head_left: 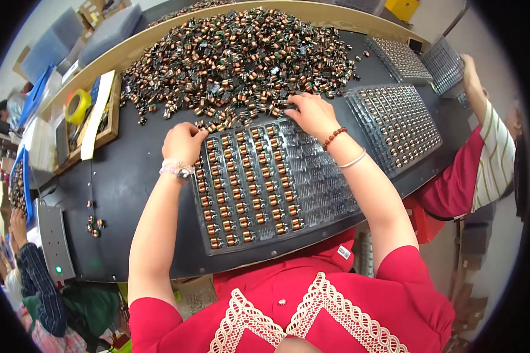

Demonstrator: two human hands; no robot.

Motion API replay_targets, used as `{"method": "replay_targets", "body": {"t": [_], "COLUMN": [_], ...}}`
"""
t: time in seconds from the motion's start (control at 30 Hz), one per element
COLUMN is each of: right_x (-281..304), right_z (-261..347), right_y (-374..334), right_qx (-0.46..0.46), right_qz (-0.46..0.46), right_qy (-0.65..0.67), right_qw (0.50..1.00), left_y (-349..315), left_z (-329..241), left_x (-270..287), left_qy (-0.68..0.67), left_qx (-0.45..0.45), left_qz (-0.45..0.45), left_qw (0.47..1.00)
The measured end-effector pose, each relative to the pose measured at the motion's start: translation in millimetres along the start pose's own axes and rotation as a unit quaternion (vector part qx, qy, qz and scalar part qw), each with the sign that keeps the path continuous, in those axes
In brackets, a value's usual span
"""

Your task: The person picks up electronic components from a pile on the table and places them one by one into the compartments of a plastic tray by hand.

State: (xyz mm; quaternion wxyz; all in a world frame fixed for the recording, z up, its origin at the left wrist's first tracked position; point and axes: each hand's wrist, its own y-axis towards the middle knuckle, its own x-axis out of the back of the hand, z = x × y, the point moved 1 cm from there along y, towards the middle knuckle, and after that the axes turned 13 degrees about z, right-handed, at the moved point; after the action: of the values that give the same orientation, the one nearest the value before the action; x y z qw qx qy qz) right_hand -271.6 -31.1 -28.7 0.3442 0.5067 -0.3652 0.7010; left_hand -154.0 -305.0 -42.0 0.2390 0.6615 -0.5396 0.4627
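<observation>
A clear plastic pocket tray [330,176] lies on the black desk [135,176] before the person, with copper-wound coils [243,207] in rows across its left part and bare pockets on its right. The left hand [182,143] is at the tray's far left corner, its fingers curled; whether they grasp a coil cannot be told. The right hand [314,113] reaches over the far edge of the tray, fingers bent at the near fringe of a large coil heap [235,65]; what they grasp, if anything, is hidden. To the right lies a filled tray stack [403,126]; to the left, a wooden box [111,126] holds a yellow tape roll [78,106].
</observation>
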Motion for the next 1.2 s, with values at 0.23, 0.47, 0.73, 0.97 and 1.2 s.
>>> {"method": "replay_targets", "body": {"t": [0.23, 0.47, 0.73, 0.97, 1.2], "right_x": [0.7, -7.3, -9.1, -2.4, -12.9], "right_z": [34.1, 31.5, 6.3, -18.4, -82.5], "right_y": [15.2, 29.1, 13.4, -37.2, -73.0], "right_qx": [-0.011, 0.06, 0.258, 0.204, 0.13], "right_qz": [0.008, -0.03, -0.239, -0.222, -0.202], "right_qy": [-0.037, -0.105, -0.117, 0.04, 0.141], "right_qw": [0.999, 0.992, 0.929, 0.953, 0.96], "left_y": [5.5, -76.5, -176.4, -191.3, -181.1], "left_z": [10.5, -6.6, -44.5, -54.1, -60.1], "left_x": [-2.5, 7.0, -26.5, -54.2, -46.5], "left_qy": [-0.173, -0.361, -0.143, -0.11, -0.04], "left_qx": [-0.1, -0.112, -0.255, -0.22, -0.189], "left_qz": [-0.056, 0.043, 0.058, 0.055, 0.09], "left_qw": [0.978, 0.925, 0.954, 0.968, 0.977]}}
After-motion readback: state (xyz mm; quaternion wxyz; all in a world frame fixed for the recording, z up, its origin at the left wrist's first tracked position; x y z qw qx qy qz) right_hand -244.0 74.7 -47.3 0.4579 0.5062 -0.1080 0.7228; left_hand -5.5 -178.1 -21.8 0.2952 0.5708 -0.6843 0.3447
